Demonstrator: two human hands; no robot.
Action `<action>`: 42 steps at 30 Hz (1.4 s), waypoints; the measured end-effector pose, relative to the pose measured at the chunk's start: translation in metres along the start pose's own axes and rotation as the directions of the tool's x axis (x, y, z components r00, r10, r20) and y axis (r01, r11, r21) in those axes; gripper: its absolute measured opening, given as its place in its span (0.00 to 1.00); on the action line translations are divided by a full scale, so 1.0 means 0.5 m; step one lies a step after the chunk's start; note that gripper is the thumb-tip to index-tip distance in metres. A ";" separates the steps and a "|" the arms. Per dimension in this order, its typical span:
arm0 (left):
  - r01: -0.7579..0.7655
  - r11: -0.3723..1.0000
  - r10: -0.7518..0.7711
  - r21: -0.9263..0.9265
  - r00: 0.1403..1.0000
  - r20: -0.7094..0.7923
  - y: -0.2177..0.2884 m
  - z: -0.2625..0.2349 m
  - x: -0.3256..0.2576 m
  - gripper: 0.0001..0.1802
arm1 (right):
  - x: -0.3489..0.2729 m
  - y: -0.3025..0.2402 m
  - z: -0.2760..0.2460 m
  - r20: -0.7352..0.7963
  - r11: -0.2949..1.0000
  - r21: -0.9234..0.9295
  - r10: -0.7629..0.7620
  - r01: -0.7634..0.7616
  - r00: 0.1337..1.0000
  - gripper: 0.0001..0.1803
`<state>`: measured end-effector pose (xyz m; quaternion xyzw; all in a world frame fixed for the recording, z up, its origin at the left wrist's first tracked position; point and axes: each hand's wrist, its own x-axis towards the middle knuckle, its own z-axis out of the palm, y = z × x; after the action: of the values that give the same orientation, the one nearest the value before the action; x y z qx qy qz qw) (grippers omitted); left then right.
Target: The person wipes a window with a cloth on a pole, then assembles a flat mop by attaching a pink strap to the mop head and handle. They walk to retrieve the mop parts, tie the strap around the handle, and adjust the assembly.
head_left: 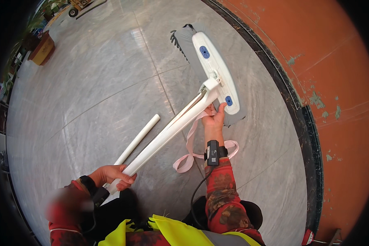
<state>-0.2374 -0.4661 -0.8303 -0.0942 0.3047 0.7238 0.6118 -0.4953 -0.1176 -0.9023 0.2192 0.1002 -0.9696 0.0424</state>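
Observation:
A flat mop with a long white pole [168,137] slants up from lower left to a white mop head [211,59], which has two blue inserts and a grey cloth pad [192,49] behind it. Low on the pole, my left hand [117,175] is wrapped around it. My right hand [214,118] is at the near end of the mop head, its thumb against the edge. Its fingers are curled on a pale pink strap [189,141] that hangs down in loops. A second white tube [138,138] runs beside the pole; my left hand hides its lower end.
Grey tiled floor [106,74] spreads around me. On the right, a dark border strip [281,80] edges an orange-red surface [340,74] with chipped patches. A brown planter [43,49] stands at the far left, and a wheeled cart [74,9] at the top.

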 end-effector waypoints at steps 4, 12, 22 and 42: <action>0.106 0.987 -0.097 0.122 0.992 -0.079 -0.001 -0.014 0.010 0.12 | -0.009 0.005 0.010 -0.026 0.998 -0.041 -0.038 0.037 0.999 0.37; 0.364 0.289 0.859 0.886 0.309 -0.407 -0.065 0.020 0.091 0.25 | -0.059 0.021 0.089 -0.209 0.950 -0.228 -0.260 0.212 0.943 0.34; -0.020 0.873 0.268 0.487 0.854 -0.446 -0.018 -0.022 0.052 0.11 | -0.054 0.013 0.062 -0.195 0.853 -0.459 -0.371 0.250 0.908 0.28; -0.205 0.965 0.243 0.163 0.933 -0.267 -0.021 0.065 0.017 0.10 | -0.032 0.013 0.028 -0.111 0.918 -0.373 -0.192 0.138 0.975 0.29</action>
<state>-0.2216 -0.4405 -0.8121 -0.1210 0.4453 0.7462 0.4798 -0.4858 -0.1261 -0.8839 0.2685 0.2984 -0.9159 -0.0076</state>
